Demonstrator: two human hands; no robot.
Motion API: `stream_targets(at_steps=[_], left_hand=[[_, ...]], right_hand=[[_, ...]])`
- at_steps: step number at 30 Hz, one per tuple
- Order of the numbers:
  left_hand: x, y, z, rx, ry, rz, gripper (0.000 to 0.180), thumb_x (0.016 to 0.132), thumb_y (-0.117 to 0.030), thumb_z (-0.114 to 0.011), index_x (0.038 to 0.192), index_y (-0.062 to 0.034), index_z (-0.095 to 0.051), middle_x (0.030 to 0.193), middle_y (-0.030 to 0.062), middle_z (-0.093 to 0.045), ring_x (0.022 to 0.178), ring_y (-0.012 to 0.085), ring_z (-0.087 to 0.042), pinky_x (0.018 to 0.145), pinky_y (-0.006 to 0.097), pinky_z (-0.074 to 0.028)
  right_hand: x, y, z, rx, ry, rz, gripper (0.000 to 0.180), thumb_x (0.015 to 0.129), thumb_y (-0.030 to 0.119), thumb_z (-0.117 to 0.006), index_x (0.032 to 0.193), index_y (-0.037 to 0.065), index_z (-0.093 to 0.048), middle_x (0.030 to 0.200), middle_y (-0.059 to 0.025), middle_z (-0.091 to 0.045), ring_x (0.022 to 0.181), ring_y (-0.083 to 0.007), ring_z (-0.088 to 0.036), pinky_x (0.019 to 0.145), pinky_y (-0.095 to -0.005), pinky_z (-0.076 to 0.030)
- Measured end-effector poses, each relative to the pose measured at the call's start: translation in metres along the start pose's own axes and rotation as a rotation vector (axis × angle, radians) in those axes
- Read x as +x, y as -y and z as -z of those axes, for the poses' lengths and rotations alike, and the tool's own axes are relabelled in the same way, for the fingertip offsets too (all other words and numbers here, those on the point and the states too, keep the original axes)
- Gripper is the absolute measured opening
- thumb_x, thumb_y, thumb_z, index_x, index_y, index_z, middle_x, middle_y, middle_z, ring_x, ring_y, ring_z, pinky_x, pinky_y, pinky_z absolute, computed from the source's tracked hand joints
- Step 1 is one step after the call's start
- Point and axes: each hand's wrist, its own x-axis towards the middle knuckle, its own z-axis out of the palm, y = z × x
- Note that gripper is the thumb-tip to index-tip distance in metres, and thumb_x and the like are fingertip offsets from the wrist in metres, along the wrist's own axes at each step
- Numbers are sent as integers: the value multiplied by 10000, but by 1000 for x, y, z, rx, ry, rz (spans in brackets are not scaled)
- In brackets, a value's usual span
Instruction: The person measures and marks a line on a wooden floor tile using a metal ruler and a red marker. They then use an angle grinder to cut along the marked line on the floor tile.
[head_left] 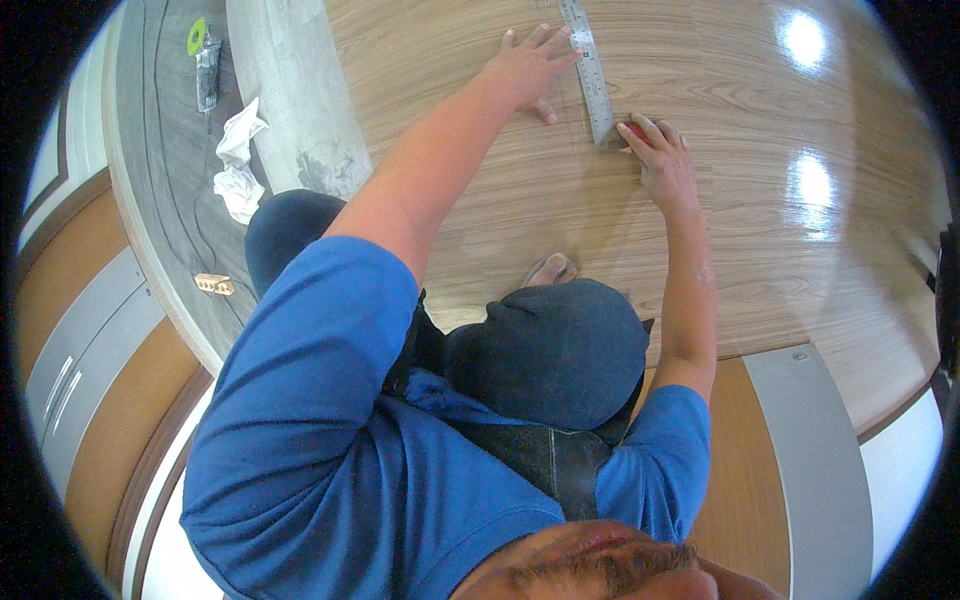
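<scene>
A steel ruler [592,90] lies flat on the wood-grain floor [450,140], ahead of me. My left hand [528,72] rests on the floor left of the ruler, fingers spread, with fingertips touching the ruler's left edge. At the ruler's near end, my right hand [662,160] has its fingers curled around a small red object [634,131]. Most of that object is hidden by the fingers, so its kind does not show. My bare foot [552,270] is on the floor below the hands.
A pale grey strip [290,80] borders the wood-grain floor on the left. Beyond it lie a crumpled white cloth [238,170], a bright green ring-shaped item [197,37], a dark slim item [208,80], a cable and a wooden-coloured socket block [213,284]. A cabinet [100,350] stands far left.
</scene>
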Motion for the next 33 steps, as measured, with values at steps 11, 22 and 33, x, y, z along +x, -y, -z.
stream_targets(at_steps=[11,22,33], left_hand=[[1,2,-1,3,14,-9,1289,659,-625,-886,1680,-313,-163,1768,46,-54,1606,365,-144,1223,701,-260],[2,0,1,11,22,-7,1286,654,-614,-895,1676,-317,-174,1768,48,-63,1605,365,-147,1221,698,-276],[-1,1,3,10,3,-19,1289,643,-612,-898,1675,-313,-186,1766,57,-78,1603,369,-156,1222,690,-283]], right_hand=[[-3,2,-3,6,-34,-5,693,842,2,-628,1459,319,-616,1536,5,-544,1350,-341,-518,1093,-489,-452],[-3,3,-2,6,-70,-3,656,834,5,-683,1417,304,-657,1510,0,-571,1322,-320,-533,1071,-456,-460],[-3,2,-7,-19,-91,15,675,845,18,-611,1449,320,-627,1522,2,-551,1337,-335,-524,1094,-471,-443]])
